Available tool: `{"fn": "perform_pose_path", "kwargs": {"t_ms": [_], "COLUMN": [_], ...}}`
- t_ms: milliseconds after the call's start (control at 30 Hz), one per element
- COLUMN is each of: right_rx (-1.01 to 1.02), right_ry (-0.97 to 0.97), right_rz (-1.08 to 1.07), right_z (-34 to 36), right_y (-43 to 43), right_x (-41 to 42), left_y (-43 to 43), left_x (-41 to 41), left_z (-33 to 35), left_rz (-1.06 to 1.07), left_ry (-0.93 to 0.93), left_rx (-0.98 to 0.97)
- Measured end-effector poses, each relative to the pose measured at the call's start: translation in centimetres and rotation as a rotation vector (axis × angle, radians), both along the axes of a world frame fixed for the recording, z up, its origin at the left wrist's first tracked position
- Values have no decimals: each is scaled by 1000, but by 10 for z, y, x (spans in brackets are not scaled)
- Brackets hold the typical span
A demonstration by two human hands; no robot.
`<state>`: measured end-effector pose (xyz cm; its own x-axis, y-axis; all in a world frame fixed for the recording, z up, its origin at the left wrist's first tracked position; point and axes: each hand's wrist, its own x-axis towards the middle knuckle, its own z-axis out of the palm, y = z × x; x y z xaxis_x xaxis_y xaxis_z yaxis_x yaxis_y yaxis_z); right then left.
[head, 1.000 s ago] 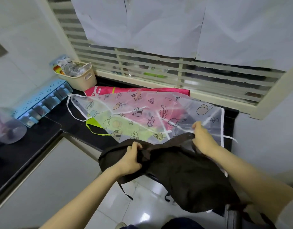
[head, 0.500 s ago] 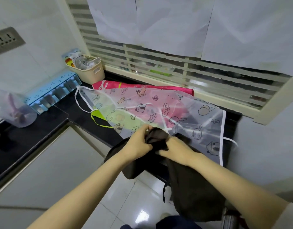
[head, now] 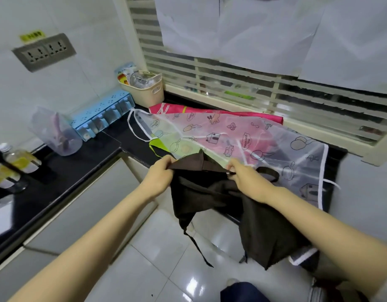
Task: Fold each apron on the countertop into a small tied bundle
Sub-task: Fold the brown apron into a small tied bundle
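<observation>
A dark brown apron (head: 212, 192) hangs in front of the black countertop (head: 114, 138), its straps dangling toward the floor. My left hand (head: 158, 178) grips its upper edge on the left. My right hand (head: 246, 176) pinches the same edge on the right, so a short band of cloth stretches between them. Spread flat on the countertop behind lies a translucent white-edged apron (head: 253, 144) printed with cartoon drawings. Under it show a pink apron (head: 210, 110) and a lime-green apron (head: 160, 144).
A cream basket (head: 146, 90) with packets stands in the corner by the slatted window. A blue spice rack (head: 101, 114), a clear plastic jug (head: 55, 134) and two bottles (head: 16, 164) line the left counter. White cabinet fronts and glossy floor tiles lie below.
My hands, which had come together at the apron's top, have moved apart and now stretch its upper edge. The view has swung to the left and shows more of the left counter.
</observation>
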<state>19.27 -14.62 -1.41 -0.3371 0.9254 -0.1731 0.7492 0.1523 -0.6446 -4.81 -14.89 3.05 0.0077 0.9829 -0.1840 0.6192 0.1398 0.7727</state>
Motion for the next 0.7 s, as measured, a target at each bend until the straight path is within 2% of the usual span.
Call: {"fn": "perform_pose_path", "kwargs": {"t_ms": [100, 167, 233, 300, 367, 433, 567, 700], "right_rx": [-114, 46, 314, 426, 377, 266, 109, -49], "right_ry": [86, 61, 62, 195, 312, 335, 244, 199], "right_rz": [54, 0, -129, -196, -125, -46, -56, -59], "right_z": [5, 5, 8, 18, 25, 19, 1, -8], "right_y": [-22, -36, -52, -73, -95, -110, -115, -115], "right_x": [-47, -76, -99, -121, -144, -165, -193, -181], "left_y": [-12, -22, -31, -38, -45, -52, -68, -74], "left_x": [-16, -26, -36, -48, -57, -61, -70, -100], "left_z": [13, 21, 25, 27, 27, 26, 24, 17], "left_rz": [74, 112, 140, 164, 191, 192, 150, 191], "left_ry": [-185, -216, -226, -252, -279, -292, -329, -324], "left_rx": [45, 83, 110, 117, 116, 107, 81, 110]}}
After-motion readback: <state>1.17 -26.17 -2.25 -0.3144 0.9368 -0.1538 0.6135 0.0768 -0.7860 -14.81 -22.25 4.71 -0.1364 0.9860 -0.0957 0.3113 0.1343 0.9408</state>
